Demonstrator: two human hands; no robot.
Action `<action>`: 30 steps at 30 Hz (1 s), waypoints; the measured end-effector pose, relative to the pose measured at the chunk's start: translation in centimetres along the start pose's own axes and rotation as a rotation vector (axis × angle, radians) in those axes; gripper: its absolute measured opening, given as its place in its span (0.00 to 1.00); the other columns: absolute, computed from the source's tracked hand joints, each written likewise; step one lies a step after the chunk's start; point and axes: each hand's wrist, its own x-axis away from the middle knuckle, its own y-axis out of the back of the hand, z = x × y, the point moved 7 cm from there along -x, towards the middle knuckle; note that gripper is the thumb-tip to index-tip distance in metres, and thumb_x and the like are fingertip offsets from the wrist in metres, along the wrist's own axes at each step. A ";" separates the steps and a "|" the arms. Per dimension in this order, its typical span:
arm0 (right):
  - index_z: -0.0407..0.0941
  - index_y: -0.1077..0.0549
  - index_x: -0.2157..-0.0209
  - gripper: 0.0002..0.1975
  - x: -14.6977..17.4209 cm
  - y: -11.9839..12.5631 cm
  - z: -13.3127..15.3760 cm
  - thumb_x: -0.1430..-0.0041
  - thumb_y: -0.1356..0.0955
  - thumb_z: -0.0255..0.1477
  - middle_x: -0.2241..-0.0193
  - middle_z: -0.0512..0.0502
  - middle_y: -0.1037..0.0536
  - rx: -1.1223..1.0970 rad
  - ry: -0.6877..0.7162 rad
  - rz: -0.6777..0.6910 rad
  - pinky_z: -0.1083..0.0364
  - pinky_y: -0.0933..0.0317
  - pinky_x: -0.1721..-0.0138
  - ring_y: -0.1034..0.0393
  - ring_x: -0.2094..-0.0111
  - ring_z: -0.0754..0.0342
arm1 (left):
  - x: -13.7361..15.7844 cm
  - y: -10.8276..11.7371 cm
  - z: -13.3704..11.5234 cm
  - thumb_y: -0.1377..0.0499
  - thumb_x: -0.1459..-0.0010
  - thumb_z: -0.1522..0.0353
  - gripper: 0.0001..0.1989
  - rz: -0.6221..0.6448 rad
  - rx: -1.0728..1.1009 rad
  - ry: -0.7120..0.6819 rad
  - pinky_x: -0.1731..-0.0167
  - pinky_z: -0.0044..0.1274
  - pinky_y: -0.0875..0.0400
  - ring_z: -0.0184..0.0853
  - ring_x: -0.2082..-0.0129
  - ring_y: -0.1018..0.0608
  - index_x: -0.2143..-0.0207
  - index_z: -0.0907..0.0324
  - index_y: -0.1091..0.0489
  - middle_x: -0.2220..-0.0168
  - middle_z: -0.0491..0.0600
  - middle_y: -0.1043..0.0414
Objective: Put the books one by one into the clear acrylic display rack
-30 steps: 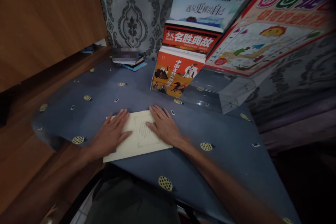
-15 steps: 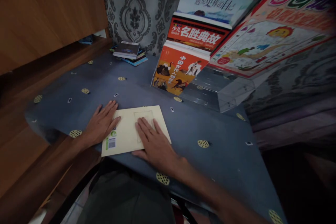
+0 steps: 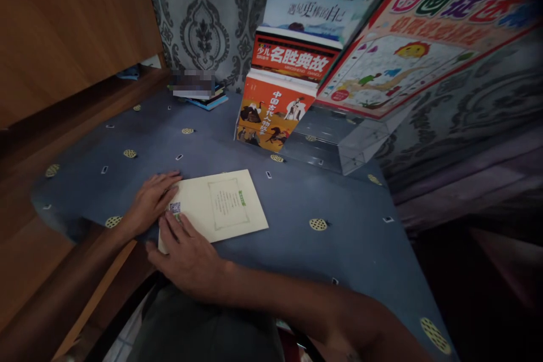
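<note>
A cream-coloured book [image 3: 199,203] lies on the table near its front edge. It shows a framed block of text and a QR code at its left end. My left hand [image 3: 155,201] rests at the book's left edge, its fingers stretched out over the upper left corner. Across the lower left corner lies my right hand [image 3: 189,254], fingers extended on the surface and thumb out past the edge. The right hand hides the book's lower left part. Neither hand is closed around anything.
A clear display stand [image 3: 360,150] at the back right holds several upright books, among them an orange one [image 3: 269,113] and a large red one [image 3: 394,62]. A small stack of books [image 3: 207,102] sits by the patterned wall. A blue cloth [image 3: 288,198] covers the table.
My right hand has slid left across the book from its printed frame to the lower left corner, uncovering the text. My left hand stays at the left edge. The camera view has shifted slightly.
</note>
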 end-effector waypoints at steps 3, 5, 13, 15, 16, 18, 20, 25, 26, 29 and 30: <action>0.41 0.31 0.47 0.13 -0.1 0.2 -0.3 0.28 0.40 0.29 0.40 0.29 0.29 -0.001 0.002 -0.046 0.43 0.40 0.36 0.35 0.37 0.43 | 0.1 0.5 -0.9 0.55 0.31 0.56 0.23 -0.024 0.008 -0.023 0.43 0.38 0.33 0.44 0.49 0.23 0.47 0.57 0.27 0.50 0.53 0.22; 0.42 0.29 0.50 0.12 -0.1 0.4 -0.3 0.28 0.40 0.29 0.43 0.32 0.26 0.001 0.011 -0.079 0.44 0.37 0.39 0.33 0.39 0.43 | 0.2 0.8 -1.5 0.55 0.31 0.58 0.22 -0.042 -0.010 -0.046 0.46 0.37 0.31 0.43 0.54 0.23 0.50 0.57 0.26 0.55 0.53 0.21; 0.44 0.26 0.60 0.09 4.2 3.1 -0.1 0.29 0.38 0.27 0.50 0.39 0.21 0.006 0.115 -0.193 0.45 0.36 0.40 0.28 0.44 0.45 | 0.6 1.2 -2.9 0.51 0.33 0.59 0.18 0.009 0.052 -0.121 0.59 0.30 0.27 0.40 0.63 0.22 0.59 0.57 0.23 0.66 0.50 0.23; 0.44 0.26 0.61 0.08 5.5 4.2 -0.4 0.30 0.36 0.26 0.52 0.41 0.20 -0.009 0.115 -0.212 0.47 0.37 0.39 0.28 0.45 0.48 | 0.7 1.1 -3.0 0.49 0.33 0.58 0.18 0.034 0.105 -0.139 0.57 0.30 0.27 0.40 0.63 0.22 0.60 0.56 0.22 0.66 0.50 0.23; 0.44 0.25 0.61 0.07 5.9 4.8 -0.5 0.30 0.36 0.26 0.53 0.42 0.19 -0.025 0.115 -0.224 0.48 0.37 0.38 0.28 0.46 0.49 | 0.7 0.9 -3.0 0.48 0.33 0.57 0.18 0.053 0.141 -0.149 0.54 0.32 0.27 0.40 0.61 0.22 0.59 0.56 0.22 0.63 0.51 0.22; 0.46 0.24 0.61 0.06 6.3 6.2 -0.9 0.31 0.35 0.27 0.54 0.45 0.18 -0.069 0.113 -0.257 0.50 0.36 0.39 0.27 0.46 0.52 | 0.7 0.5 -3.2 0.48 0.33 0.57 0.18 0.111 0.251 -0.167 0.46 0.37 0.30 0.44 0.50 0.22 0.57 0.53 0.21 0.52 0.52 0.21; 0.46 0.23 0.59 0.07 6.1 7.7 -1.4 0.31 0.34 0.28 0.55 0.47 0.18 -0.132 0.103 -0.298 0.53 0.35 0.40 0.26 0.47 0.54 | 0.7 0.0 -3.6 0.49 0.32 0.55 0.19 0.191 0.417 -0.165 0.39 0.42 0.36 0.47 0.39 0.29 0.56 0.51 0.20 0.43 0.51 0.25; 0.42 0.24 0.52 0.12 5.0 12.5 -4.7 0.28 0.39 0.25 0.53 0.43 0.17 -0.409 -0.020 -0.470 0.58 0.33 0.42 0.26 0.45 0.58 | 0.7 0.0 -4.0 0.62 0.34 0.42 0.38 0.223 0.908 0.003 0.36 0.47 0.39 0.51 0.34 0.33 0.63 0.52 0.18 0.47 0.53 0.22; 0.41 0.25 0.51 0.12 4.9 13.4 -5.6 0.27 0.39 0.24 0.52 0.42 0.18 -0.480 -0.052 -0.522 0.59 0.32 0.43 0.26 0.45 0.59 | 0.6 0.2 -3.9 0.63 0.37 0.38 0.41 0.193 0.989 0.038 0.37 0.48 0.38 0.53 0.35 0.32 0.64 0.53 0.18 0.49 0.55 0.21; 0.46 0.25 0.50 0.11 5.0 15.7 -8.2 0.29 0.36 0.27 0.54 0.46 0.17 -0.647 -0.174 -0.668 0.57 0.27 0.48 0.22 0.51 0.58 | 0.2 0.3 -3.8 0.61 0.48 0.30 0.46 0.097 1.109 0.116 0.40 0.48 0.32 0.56 0.38 0.29 0.61 0.54 0.20 0.50 0.56 0.20; 0.48 0.24 0.50 0.10 5.1 16.2 -9.0 0.29 0.35 0.29 0.55 0.49 0.16 -0.674 -0.231 -0.712 0.56 0.25 0.51 0.20 0.53 0.57 | -0.1 0.1 -3.8 0.57 0.50 0.29 0.45 0.071 1.111 0.140 0.41 0.47 0.31 0.57 0.38 0.29 0.58 0.54 0.21 0.48 0.56 0.21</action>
